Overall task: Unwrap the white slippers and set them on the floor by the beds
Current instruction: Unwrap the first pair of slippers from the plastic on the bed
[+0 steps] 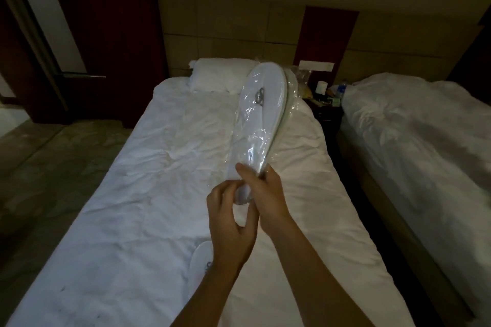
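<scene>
A pair of white slippers (pixel 261 111) in clear plastic wrap is held up over the left bed, toes pointing away from me. My right hand (pixel 261 188) grips the heel end, thumb on top. My left hand (pixel 231 223) pinches the wrap at the same end, just below the right. Another white slipper (pixel 202 257) with a grey logo lies on the duvet beneath my left forearm, partly hidden by it.
The left bed (pixel 148 194) has a rumpled white duvet and a pillow (pixel 218 74) at its head. A second bed (pixel 414 146) stands to the right across a dark narrow gap. Between the beds a nightstand (pixel 326 103) holds bottles and clutter. Carpeted floor (pixel 45 167) lies on the left.
</scene>
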### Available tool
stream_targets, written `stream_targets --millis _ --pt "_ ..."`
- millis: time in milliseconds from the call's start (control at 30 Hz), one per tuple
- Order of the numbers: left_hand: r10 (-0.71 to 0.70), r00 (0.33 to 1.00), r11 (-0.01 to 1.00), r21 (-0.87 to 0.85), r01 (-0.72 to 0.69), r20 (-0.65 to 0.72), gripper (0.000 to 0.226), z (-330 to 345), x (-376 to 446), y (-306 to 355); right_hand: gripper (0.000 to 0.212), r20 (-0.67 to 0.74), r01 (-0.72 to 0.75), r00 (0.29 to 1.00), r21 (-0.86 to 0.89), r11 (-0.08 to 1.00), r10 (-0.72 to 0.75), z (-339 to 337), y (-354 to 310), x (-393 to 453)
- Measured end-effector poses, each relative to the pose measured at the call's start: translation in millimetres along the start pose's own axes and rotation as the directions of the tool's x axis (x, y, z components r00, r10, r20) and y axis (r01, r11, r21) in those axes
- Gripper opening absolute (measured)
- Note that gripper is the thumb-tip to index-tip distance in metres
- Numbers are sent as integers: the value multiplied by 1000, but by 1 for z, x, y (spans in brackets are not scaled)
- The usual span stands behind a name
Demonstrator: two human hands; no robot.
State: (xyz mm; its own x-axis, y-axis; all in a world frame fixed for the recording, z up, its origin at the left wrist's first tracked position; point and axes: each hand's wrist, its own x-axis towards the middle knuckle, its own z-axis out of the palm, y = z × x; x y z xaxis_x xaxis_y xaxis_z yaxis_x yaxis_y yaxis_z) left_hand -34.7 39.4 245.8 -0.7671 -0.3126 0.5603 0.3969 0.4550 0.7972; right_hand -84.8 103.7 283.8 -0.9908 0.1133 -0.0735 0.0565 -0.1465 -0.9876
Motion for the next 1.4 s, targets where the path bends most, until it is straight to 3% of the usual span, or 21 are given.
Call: stream_targets --millis 67,167,267,400,633,867,1000,1267,1400 --pt "-63 997 993 -107 57 -51 23 -5 2 -2 16 46 12 999 39 999 -14 -2 -1 1" --pt "-408 904 891 -274 363 -128 3 -12 13 -8 21 116 15 993 36 999 -19 0 -6 1" --pt "-610 787 763 -337 552 -92 36 -20 26 -21 20 185 7 983 66 998 -19 3 -11 3" --pt "-583 810 785 -304 540 -66 48 -29 27 -25 29 247 20 969 36 999 -28 6 -9 6" --pt "-617 782 680 -438 588 91 33 -35 28 -32 37 219 -9 976 93 996 -12 11 -6 13" --pt "-564 822 697 -491 523 75 16 -38 29 -31 35 209 -40 978 171 984 4 9 -3 20" --pt "-652 751 582 -565 585 106 29 -43 33 -35 34 189 -66 982 193 979 28 6 0 23" --pt "-777 621 468 -563 681 104 47 -46 50 -40 33 234 -67 972 200 977 18 5 -1 22" --pt "-803 586 433 -567 700 110 42 -45 53 -44 41 279 -42 960 151 988 -2 7 -3 20"
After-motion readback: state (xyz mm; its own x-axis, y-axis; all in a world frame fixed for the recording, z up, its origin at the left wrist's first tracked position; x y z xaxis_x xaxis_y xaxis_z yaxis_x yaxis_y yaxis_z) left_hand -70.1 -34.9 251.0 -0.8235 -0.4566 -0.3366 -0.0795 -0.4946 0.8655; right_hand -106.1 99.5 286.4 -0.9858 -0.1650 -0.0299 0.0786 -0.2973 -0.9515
